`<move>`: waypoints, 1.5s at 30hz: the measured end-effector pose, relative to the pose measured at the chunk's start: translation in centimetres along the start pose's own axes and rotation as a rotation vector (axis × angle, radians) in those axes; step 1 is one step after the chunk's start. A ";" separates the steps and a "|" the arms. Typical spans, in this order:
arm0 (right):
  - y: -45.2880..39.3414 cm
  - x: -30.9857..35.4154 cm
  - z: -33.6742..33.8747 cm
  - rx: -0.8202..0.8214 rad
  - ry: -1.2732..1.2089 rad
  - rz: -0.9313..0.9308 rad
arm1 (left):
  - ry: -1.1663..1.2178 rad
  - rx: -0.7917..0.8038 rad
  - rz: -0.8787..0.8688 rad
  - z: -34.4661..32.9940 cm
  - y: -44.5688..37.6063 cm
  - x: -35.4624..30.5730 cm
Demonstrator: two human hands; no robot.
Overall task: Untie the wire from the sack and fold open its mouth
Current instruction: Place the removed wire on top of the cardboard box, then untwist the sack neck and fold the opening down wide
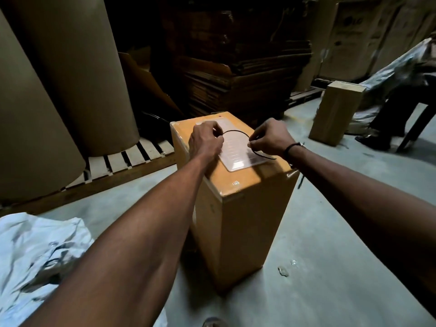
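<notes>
1. Nearest the lens, two bare forearms are seen reaching forward over a tall box (238,204) standing on the floor (330,220).
2. Left hand (206,140): fingers closed to a pinch on one end of the wire (236,132).
3. Right hand (269,138): thumb and forefinger pinched on the wire farther along; a short tail is left trailing past it over the label (238,154). A dark band is worn at that wrist.
4. Wire is held as an arc between the two hands, above the box top, free of any sack.
5. Sack (40,256): white, crumpled, lying on the floor at lower left, well apart from the hands. Whether its mouth is open cannot be told; the cloth is blurred.
6. Judged progress: untying appears done, since the wire is off and in hand. Left to do: wire to be put aside, sack mouth to be folded open.
7. Background noted: large rolls (70,74) on a pallet, stacked cardboard, a second box (335,112), a seated person at right.
</notes>
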State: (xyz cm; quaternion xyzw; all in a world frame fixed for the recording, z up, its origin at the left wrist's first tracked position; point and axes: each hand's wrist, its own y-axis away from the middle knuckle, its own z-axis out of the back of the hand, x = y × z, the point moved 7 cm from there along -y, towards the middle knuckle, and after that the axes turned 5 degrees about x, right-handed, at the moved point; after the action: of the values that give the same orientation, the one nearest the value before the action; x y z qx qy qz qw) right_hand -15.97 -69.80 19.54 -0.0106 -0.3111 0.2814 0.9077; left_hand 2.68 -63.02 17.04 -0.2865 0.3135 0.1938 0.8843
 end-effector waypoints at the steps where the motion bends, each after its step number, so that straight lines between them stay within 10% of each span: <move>1: -0.6 0.0 -0.3 -0.003 0.006 -0.007 | -0.004 -0.004 0.001 -0.1 -0.4 0.1; 26: 12.4 10.1 -0.4 -0.039 -0.234 0.010 | 0.238 0.150 0.001 13.1 12.9 0.5; 39: 31.9 18.5 -20.2 0.443 -0.506 0.032 | 0.137 0.037 0.430 30.1 43.8 23.2; 45: 33.7 23.9 -27.7 0.647 -0.464 0.149 | 0.160 -0.088 0.549 34.8 45.7 28.4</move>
State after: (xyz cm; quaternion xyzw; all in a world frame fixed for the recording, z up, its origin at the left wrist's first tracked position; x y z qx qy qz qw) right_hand -1.70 -24.78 4.04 0.3169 -0.4015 0.4249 0.7469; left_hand 14.92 -1.73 2.81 -0.2434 0.4392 0.4164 0.7579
